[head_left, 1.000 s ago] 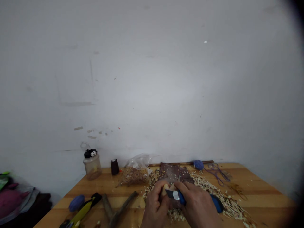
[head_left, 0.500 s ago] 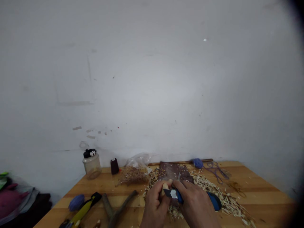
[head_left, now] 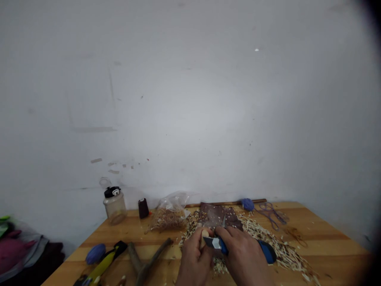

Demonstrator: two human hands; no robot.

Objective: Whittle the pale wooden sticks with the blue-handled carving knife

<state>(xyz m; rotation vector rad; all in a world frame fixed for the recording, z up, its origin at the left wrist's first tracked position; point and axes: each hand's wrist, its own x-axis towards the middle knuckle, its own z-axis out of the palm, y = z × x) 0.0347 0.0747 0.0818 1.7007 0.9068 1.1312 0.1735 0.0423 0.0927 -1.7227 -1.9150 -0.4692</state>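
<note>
My left hand (head_left: 195,258) is closed around a small pale piece of wood (head_left: 204,236) at the near middle of the wooden table (head_left: 327,242). My right hand (head_left: 245,260) grips a blue-handled utility knife (head_left: 266,251); its metal blade tip rests against the wood piece, just right of my left thumb. Pale wood shavings (head_left: 262,234) lie in a heap under and to the right of both hands.
A forked stick (head_left: 145,260) lies left of my hands, beside a yellow-and-black tool (head_left: 102,264) and a blue ball (head_left: 95,253). Along the wall stand a plastic bottle (head_left: 114,205), dark thread spool (head_left: 143,208), bag of fibres (head_left: 169,216), brown sheet (head_left: 217,214), long stick with blue yarn (head_left: 247,204).
Both hands with knife and wood have shifted slightly down and left in view; the wood piece shows a little more above my left thumb.
</note>
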